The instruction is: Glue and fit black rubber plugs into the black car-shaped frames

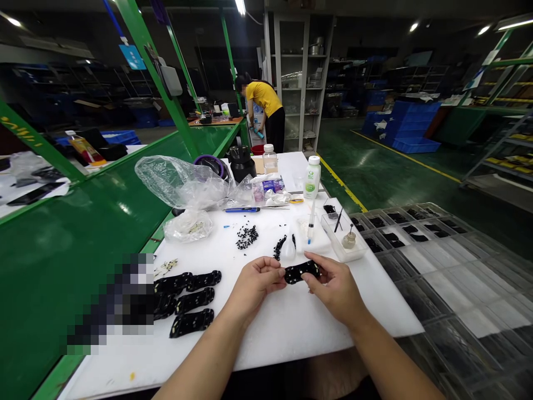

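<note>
Between my two hands, above the white work surface, is a black model-car base (295,272). The fingers of my left hand (259,280) pinch its left end. My right hand (336,284) grips the right end, thumb on the upper face and fingers along the far edge. Several similar black car bases (194,301) lie at the left, some overlapping. Just beyond my hands stands a white, pointed squeeze bottle (288,247) beside small black parts. Another scatter of tiny black parts (247,237) lies farther left.
A syringe (311,225) and a clear tray with a small jar (348,240) stand back right, near a white bottle (312,178). Plastic bags (183,183) and a blue screwdriver (242,210) lie behind. Compartment trays (420,266) are at right; a person (266,100) bends in the background.
</note>
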The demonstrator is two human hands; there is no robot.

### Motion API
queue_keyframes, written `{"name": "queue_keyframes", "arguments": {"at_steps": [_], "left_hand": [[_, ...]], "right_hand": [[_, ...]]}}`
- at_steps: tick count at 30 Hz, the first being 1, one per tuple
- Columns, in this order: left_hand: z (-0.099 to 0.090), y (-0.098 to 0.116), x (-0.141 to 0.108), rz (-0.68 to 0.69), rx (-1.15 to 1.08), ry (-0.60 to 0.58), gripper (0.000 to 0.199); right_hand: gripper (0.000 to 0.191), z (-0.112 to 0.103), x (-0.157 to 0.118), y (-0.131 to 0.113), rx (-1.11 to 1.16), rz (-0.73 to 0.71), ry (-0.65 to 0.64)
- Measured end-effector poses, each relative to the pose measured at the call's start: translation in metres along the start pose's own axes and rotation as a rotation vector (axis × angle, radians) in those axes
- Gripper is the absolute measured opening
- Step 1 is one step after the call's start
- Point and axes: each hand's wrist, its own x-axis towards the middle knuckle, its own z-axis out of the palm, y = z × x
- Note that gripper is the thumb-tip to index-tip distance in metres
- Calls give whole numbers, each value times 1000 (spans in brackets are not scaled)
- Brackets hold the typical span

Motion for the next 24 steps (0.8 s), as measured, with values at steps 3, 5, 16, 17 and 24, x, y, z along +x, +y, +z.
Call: {"name": "queue_keyframes", "arguments": {"at_steps": [3,5,16,17,24], "left_hand": [[0,0,0,9,11,6,30],[1,-1,1,17,11,17,30],[0,-1,0,41,9,-19,27],[0,-1,-1,49,12,-37,27],[10,-7,-17,441,539,-44,56]], "right_hand": [[42,0,0,1,5,-8,2],[42,0,1,1,4,-10,1],[50,-2,-1,-5,65,-58,-72],[50,-2,-1,-4,66,-56,-68],[45,-3,-1,-5,23,-99,-33]]}}
